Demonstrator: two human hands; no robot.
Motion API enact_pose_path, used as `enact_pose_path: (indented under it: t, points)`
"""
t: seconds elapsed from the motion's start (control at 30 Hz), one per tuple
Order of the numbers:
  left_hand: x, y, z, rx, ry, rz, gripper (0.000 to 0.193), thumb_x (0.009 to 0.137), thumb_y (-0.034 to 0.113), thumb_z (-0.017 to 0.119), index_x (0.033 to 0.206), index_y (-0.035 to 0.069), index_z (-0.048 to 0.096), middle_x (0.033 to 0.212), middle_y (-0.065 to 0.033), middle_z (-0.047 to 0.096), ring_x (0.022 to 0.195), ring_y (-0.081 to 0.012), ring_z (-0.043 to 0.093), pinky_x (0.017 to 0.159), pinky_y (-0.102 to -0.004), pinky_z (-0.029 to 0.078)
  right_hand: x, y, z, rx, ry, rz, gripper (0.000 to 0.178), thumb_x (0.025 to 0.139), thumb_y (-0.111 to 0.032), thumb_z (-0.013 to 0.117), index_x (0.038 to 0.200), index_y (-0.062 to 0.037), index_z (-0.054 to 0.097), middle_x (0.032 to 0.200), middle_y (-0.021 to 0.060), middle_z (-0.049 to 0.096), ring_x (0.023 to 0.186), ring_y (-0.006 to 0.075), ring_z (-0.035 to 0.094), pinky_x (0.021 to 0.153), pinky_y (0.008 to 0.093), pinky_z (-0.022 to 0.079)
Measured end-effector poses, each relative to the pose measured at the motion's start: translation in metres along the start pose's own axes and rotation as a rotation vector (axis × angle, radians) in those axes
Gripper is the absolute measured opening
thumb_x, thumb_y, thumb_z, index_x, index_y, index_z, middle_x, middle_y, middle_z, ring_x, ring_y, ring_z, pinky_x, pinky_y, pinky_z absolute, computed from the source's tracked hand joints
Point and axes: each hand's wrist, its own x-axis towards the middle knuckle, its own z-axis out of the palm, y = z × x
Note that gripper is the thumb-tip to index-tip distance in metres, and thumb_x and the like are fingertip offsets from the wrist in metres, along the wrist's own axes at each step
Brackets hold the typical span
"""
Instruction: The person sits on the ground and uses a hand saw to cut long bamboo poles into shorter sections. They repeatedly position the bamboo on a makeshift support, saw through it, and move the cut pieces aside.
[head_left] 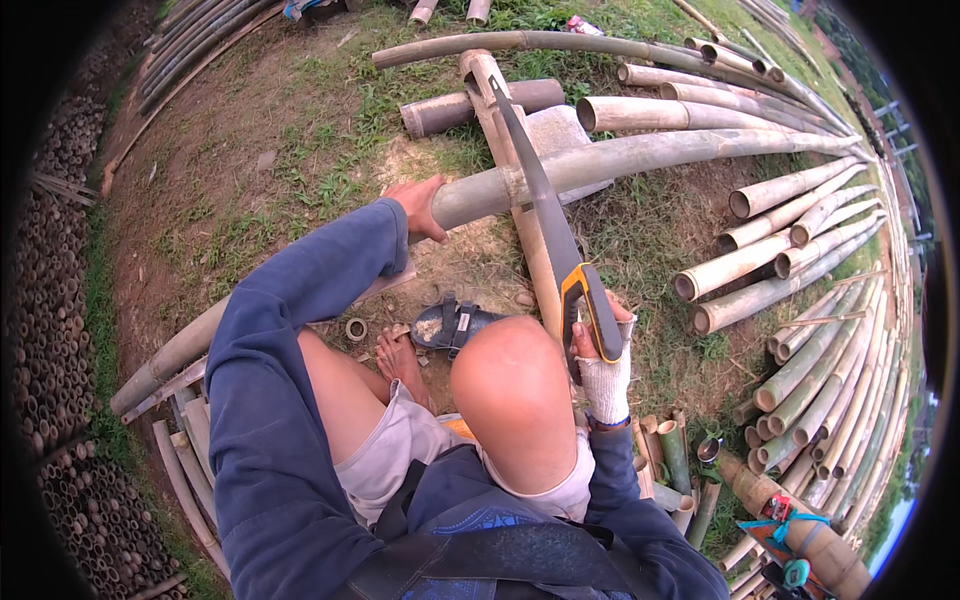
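A thick grey-green bamboo pole (650,160) runs from my left side toward the far right. My left hand (418,207) is wrapped over it, left of the saw. In my right hand (605,373), which wears a white fingerless glove, is the yellow-and-black handle of a handsaw (548,215). Its long blade slants up and away across the pole, close to a node; I cannot tell whether the teeth have entered the bamboo. Under the pole lies a long wooden support (497,130), its far end resting by a short thick bamboo piece (440,112).
Cut bamboo poles (755,255) fan out at the right, with more stacked (815,390) nearer. Bundled bamboo ends (65,340) line the left. A sandal (455,327) and a bamboo ring (356,328) lie by my bare foot. A tape measure (796,573) is at lower right.
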Motion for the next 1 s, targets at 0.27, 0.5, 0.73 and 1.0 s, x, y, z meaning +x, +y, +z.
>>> enact_pose_path:
  t: [0.27,0.5,0.73,1.0]
  points:
    - [0.012,0.053,-0.009,0.069,0.298,0.129,0.119,0.063,0.055,0.097,0.157,0.014,0.038,0.145,-0.0212,0.054,0.137,-0.0416,0.055,0.111,-0.0525,0.048,0.022,-0.003,-0.020,0.071,-0.123,-0.072,0.050,0.099,-0.005,0.074,0.145,-0.0024,0.052,0.150,0.0169,0.056,0.139,0.0277,0.054,0.119,0.0428,0.042]
    - [0.059,0.129,0.042,0.284,0.451,-0.022,0.114,0.063,0.045,0.100,0.153,0.009,0.039,0.135,-0.0154,0.059,0.130,-0.0360,0.058,0.120,-0.0549,0.038,0.022,0.013,-0.036,0.060,-0.177,-0.154,0.054,0.098,0.002,0.070,0.147,0.0010,0.050,0.140,0.0166,0.061,0.125,0.0234,0.065,0.106,0.0382,0.055]
    - [0.081,0.121,0.070,0.317,0.604,-0.124,0.094,0.059,0.039,0.100,0.136,0.010,0.054,0.125,-0.0107,0.063,0.128,-0.0310,0.060,0.123,-0.0577,0.035,-0.033,0.016,-0.076,0.023,-0.223,-0.114,0.057,0.094,0.005,0.067,0.148,0.0002,0.049,0.143,0.0190,0.059,0.129,0.0257,0.063,0.112,0.0392,0.050]
    - [0.065,0.129,0.069,0.481,0.795,-0.147,0.099,0.057,0.040,0.101,0.139,0.010,0.054,0.132,-0.0113,0.062,0.132,-0.0310,0.058,0.124,-0.0598,0.032,0.102,0.009,0.011,0.011,-0.273,-0.304,0.057,0.098,0.001,0.065,0.152,0.0014,0.047,0.140,0.0136,0.061,0.126,0.0211,0.061,0.106,0.0335,0.050]
